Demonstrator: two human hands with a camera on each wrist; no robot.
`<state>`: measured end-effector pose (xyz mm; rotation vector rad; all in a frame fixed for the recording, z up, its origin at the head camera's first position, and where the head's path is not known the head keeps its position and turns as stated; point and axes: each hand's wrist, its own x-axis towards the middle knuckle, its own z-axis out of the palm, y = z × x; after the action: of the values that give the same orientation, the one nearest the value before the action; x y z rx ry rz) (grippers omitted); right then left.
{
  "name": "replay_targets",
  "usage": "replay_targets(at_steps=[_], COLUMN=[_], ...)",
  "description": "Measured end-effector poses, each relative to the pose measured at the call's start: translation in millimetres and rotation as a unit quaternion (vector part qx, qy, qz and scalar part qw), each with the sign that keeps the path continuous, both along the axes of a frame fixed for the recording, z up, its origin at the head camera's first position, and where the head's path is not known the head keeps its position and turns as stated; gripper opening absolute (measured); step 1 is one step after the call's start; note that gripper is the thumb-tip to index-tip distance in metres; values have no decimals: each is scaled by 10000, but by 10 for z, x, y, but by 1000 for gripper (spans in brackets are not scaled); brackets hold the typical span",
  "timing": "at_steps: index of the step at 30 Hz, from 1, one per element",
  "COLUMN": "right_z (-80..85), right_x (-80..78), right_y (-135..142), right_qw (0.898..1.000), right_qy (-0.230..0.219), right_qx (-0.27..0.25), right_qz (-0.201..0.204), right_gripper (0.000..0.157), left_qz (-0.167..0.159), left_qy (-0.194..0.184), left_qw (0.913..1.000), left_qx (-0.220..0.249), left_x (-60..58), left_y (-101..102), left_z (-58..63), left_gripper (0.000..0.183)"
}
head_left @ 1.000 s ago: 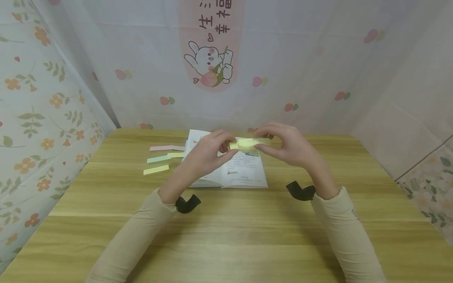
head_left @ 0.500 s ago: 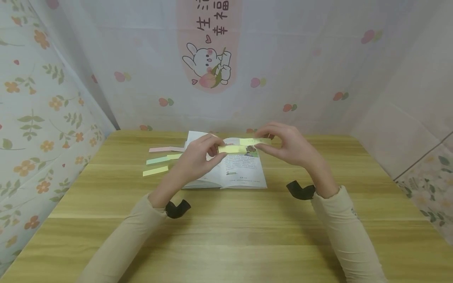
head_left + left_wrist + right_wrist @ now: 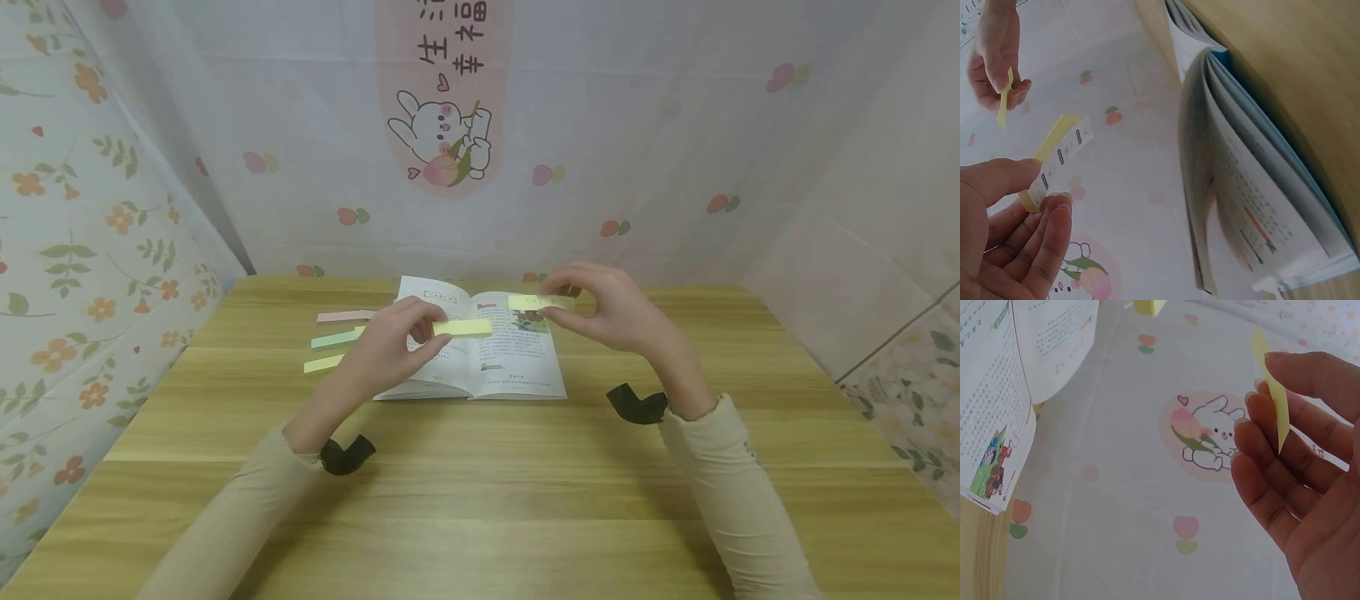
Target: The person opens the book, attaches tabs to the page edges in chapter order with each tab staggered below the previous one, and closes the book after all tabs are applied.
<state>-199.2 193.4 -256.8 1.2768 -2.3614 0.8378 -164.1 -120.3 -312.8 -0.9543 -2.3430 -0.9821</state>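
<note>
My left hand (image 3: 390, 343) pinches a thin pad of yellow sticky notes (image 3: 468, 327) by its left end, above the open book (image 3: 517, 379). The left wrist view shows the pad's white printed backing (image 3: 1066, 155) under the thumb. Over the book's right page, my right hand (image 3: 603, 308) holds a single yellow sticky note (image 3: 525, 302) between thumb and fingers. That strip (image 3: 1279, 403) stands nearly edge-on in the right wrist view, slightly bent. Faint writing shows on it in the head view. A gap separates pad and strip.
Pink (image 3: 341, 317), green (image 3: 333, 340) and yellow sticky strips (image 3: 322, 364) stick out past the book's left side, partly behind the left hand. The wooden table (image 3: 495, 492) ends at a patterned curtain (image 3: 300, 200). Black curved pieces (image 3: 637, 406) are attached at both wrists.
The left hand has moved left and toward the body with the pad, drawing it away from the yellow strip. The right hand has stayed nearly still, holding the strip.
</note>
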Motion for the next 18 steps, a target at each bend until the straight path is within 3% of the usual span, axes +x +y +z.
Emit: replay_targets(at_steps=[12,18], right_z=[-10,-4], right_x=[-11,-11], right_y=[9,7], right_qw=[9996,9994], right_qy=[-146,-164], right_qx=[146,191], right_qz=[-210,-228], right_gripper=[21,20], left_qz=[101,226], left_qy=[-11,-236], left_qw=[9999,9994], left_qx=[-38,-127], left_x=[33,78], left_y=[-211,-294], left_z=[-141,-155], left_gripper=[19,19])
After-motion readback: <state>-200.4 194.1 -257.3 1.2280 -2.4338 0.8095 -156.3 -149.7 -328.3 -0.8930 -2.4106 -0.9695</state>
